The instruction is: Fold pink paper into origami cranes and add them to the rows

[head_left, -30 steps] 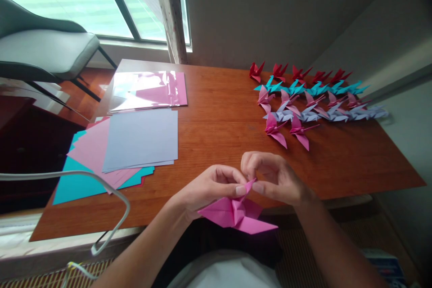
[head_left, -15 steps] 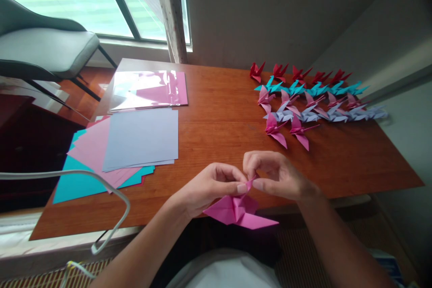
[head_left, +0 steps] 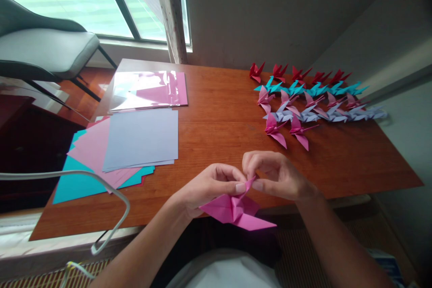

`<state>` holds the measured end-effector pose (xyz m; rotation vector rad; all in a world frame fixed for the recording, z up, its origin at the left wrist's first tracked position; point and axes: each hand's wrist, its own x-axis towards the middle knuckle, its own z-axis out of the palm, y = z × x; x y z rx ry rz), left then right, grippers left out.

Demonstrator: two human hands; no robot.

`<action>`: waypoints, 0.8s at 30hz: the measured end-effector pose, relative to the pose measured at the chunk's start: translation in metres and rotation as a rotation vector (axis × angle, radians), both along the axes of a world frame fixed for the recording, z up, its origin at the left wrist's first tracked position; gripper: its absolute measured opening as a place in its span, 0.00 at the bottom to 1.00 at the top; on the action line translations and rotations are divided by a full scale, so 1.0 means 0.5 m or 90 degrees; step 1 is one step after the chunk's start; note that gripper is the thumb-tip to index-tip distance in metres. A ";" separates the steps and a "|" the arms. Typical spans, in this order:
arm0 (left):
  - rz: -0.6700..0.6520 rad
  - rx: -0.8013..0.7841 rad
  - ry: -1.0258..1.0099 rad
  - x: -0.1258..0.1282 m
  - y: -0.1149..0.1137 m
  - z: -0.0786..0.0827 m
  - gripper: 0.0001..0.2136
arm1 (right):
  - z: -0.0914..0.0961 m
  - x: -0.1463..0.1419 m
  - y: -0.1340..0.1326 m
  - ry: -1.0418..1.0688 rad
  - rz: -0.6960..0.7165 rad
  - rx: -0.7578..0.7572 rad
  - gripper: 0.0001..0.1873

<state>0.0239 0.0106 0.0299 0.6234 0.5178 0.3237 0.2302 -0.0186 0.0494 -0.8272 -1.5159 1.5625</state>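
A bright pink origami crane [head_left: 237,210] is held in the air at the table's near edge, its wings spread. My left hand [head_left: 216,184] pinches the base of the crane's narrow upper point between thumb and fingers. At the tip of that same point, my right hand [head_left: 273,174] is closed in a pinch, thumb against forefinger. Just beyond my hands stand two finished cranes of the same pink, the nearer-left one [head_left: 275,130] and its neighbour [head_left: 300,131].
Rows of red [head_left: 279,72], turquoise [head_left: 294,87], light pink [head_left: 289,100] and pale lavender cranes [head_left: 308,113] line the wooden table [head_left: 216,121] at right. Lavender sheets [head_left: 141,137], pink and turquoise paper lie left, below a plastic-wrapped pack [head_left: 148,90]. A white curved bar [head_left: 118,192] crosses the lower left.
The pink crane has shifted very slightly to the left and tilted a little. Both hands keep their pinches in nearly the same place.
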 end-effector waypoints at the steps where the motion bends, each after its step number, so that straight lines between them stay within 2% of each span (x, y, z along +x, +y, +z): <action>1: -0.002 0.001 -0.002 0.000 0.000 -0.001 0.12 | 0.000 0.000 0.000 0.000 0.001 0.001 0.02; 24: 0.011 0.011 0.018 -0.003 0.002 0.006 0.13 | 0.001 -0.002 0.002 -0.013 -0.001 0.004 0.04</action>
